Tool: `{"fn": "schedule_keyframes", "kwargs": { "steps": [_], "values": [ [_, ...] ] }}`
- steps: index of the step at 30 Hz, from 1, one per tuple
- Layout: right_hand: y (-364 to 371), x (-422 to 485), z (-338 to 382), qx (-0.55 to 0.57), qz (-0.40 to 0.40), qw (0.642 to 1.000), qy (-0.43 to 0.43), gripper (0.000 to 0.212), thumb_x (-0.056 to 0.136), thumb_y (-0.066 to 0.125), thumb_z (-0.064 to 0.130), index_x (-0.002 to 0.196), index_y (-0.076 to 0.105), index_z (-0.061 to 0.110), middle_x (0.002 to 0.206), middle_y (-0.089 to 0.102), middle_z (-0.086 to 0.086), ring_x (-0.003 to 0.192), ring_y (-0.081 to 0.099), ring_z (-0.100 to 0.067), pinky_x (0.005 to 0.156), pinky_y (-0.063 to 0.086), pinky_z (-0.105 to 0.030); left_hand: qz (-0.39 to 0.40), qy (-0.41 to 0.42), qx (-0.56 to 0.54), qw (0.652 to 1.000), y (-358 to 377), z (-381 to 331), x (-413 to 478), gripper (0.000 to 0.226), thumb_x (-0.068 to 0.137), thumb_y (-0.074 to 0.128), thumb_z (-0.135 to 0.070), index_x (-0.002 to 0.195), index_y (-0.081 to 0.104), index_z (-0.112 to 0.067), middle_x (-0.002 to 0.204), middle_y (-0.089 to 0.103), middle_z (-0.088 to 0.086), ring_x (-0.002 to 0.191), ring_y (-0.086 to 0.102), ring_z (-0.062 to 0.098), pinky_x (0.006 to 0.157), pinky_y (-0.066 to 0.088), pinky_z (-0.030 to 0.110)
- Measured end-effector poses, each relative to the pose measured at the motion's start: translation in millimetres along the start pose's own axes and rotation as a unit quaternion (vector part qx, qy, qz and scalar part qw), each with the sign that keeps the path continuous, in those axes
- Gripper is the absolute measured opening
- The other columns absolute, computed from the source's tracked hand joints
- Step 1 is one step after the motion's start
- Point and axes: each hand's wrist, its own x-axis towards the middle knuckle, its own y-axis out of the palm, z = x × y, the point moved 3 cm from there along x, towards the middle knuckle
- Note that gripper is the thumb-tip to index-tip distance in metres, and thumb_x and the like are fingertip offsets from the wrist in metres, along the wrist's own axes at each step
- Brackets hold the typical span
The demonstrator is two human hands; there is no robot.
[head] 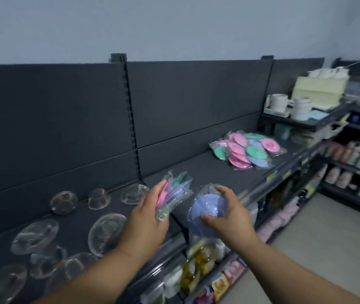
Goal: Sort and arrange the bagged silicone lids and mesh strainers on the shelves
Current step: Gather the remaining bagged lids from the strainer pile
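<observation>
My left hand (148, 218) grips a bundle of bagged silicone lids (174, 194), pink, green and blue, held upright over the dark shelf (196, 170). My right hand (229, 216) holds one bagged blue lid (207, 210) by its edge, thumb below and fingers over the top. A pile of bagged pink, green and blue lids (246, 150) lies farther right on the same shelf. Several bagged mesh strainers (63, 202) and clear round pieces (106, 233) are spread over the shelf's left part.
White cups and cream boxes (302, 106) stand on a higher shelf at the right. Lower shelves below my hands carry packaged goods (198, 264). More stocked shelving (354, 163) runs along the right, with pale floor in front of it.
</observation>
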Motion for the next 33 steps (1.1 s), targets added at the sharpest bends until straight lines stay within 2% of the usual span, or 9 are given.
{"fn": "schedule_keyframes", "kwargs": {
  "steps": [9, 13, 15, 17, 19, 22, 25, 30, 33],
  "values": [
    [-177, -30, -180, -0.060, -0.064, 0.987, 0.133, 0.072, 0.071, 0.079, 0.028, 0.134, 0.042, 0.029, 0.125, 0.058, -0.002, 0.113, 0.055, -0.024, 0.085, 0.043, -0.026, 0.132, 0.003, -0.052, 0.990, 207, -115, -13, 0.075, 0.081, 0.066, -0.016, 0.139, 0.028, -0.045, 0.133, 0.053, -0.010, 0.112, 0.055, 0.012, 0.088, 0.043, 0.020],
    [-221, -28, -234, -0.079, -0.073, 0.977, 0.185, 0.070, 0.069, 0.078, 0.025, 0.129, 0.044, 0.030, 0.114, 0.064, -0.001, 0.099, 0.061, -0.022, 0.081, 0.044, -0.025, 0.188, -0.033, -0.103, 0.976, 268, -142, -1, 0.079, 0.083, 0.066, -0.017, 0.136, 0.022, -0.055, 0.127, 0.054, -0.010, 0.085, 0.061, 0.009, 0.069, 0.052, 0.026],
    [-233, -17, -254, -0.079, -0.076, 0.973, 0.201, 0.068, 0.068, 0.078, 0.024, 0.127, 0.045, 0.030, 0.107, 0.064, 0.001, 0.094, 0.061, -0.022, 0.079, 0.046, -0.026, 0.196, -0.038, -0.128, 0.972, 291, -150, 13, 0.078, 0.082, 0.066, -0.017, 0.135, 0.025, -0.057, 0.127, 0.055, -0.013, 0.093, 0.060, 0.003, 0.076, 0.055, 0.028],
    [-240, 1, -270, -0.077, -0.079, 0.972, 0.208, 0.067, 0.069, 0.078, 0.024, 0.127, 0.045, 0.030, 0.102, 0.061, 0.003, 0.092, 0.061, -0.021, 0.076, 0.044, -0.025, 0.198, -0.041, -0.147, 0.968, 311, -155, 32, 0.078, 0.081, 0.065, -0.016, 0.131, 0.025, -0.061, 0.130, 0.054, -0.017, 0.100, 0.063, 0.015, 0.079, 0.054, 0.034],
    [-246, 27, -281, -0.076, -0.078, 0.972, 0.207, 0.066, 0.070, 0.077, 0.024, 0.127, 0.045, 0.030, 0.100, 0.060, 0.004, 0.091, 0.059, -0.020, 0.075, 0.042, -0.024, 0.190, -0.036, -0.157, 0.969, 327, -159, 56, 0.076, 0.081, 0.064, -0.015, 0.121, 0.027, -0.068, 0.126, 0.053, -0.019, 0.100, 0.064, 0.025, 0.075, 0.052, 0.031],
    [-253, 81, -292, -0.075, -0.076, 0.974, 0.199, 0.067, 0.071, 0.077, 0.022, 0.129, 0.044, 0.028, 0.099, 0.057, 0.005, 0.087, 0.055, -0.016, 0.074, 0.039, -0.022, 0.154, -0.028, -0.177, 0.972, 347, -163, 105, 0.071, 0.081, 0.066, -0.017, 0.111, 0.030, -0.070, 0.118, 0.054, -0.027, 0.102, 0.059, 0.003, 0.082, 0.047, 0.021],
    [-261, 146, -294, -0.076, -0.075, 0.977, 0.186, 0.068, 0.071, 0.076, 0.023, 0.130, 0.043, 0.028, 0.101, 0.057, 0.006, 0.087, 0.055, -0.015, 0.075, 0.039, -0.021, 0.137, -0.044, -0.208, 0.967, 369, -162, 167, 0.071, 0.079, 0.065, -0.014, 0.128, 0.034, -0.056, 0.123, 0.056, -0.023, 0.101, 0.061, 0.003, 0.083, 0.052, 0.027],
    [-278, 256, -282, -0.067, -0.078, 0.980, 0.171, 0.068, 0.070, 0.079, 0.024, 0.129, 0.045, 0.028, 0.111, 0.061, 0.001, 0.100, 0.060, -0.022, 0.086, 0.048, -0.028, 0.100, -0.017, -0.202, 0.974, 391, -177, 273, 0.076, 0.080, 0.068, -0.010, 0.139, 0.031, -0.040, 0.132, 0.046, -0.018, 0.121, 0.046, 0.004, 0.099, 0.040, 0.023],
    [-281, 312, -274, -0.058, -0.073, 0.984, 0.149, 0.070, 0.068, 0.081, 0.029, 0.128, 0.045, 0.031, 0.112, 0.060, 0.000, 0.100, 0.059, -0.023, 0.085, 0.049, -0.030, 0.091, -0.011, -0.194, 0.977, 397, -181, 326, 0.074, 0.082, 0.066, -0.011, 0.130, 0.028, -0.054, 0.116, 0.052, -0.020, 0.087, 0.058, -0.003, 0.069, 0.044, 0.010]
  ]
}}
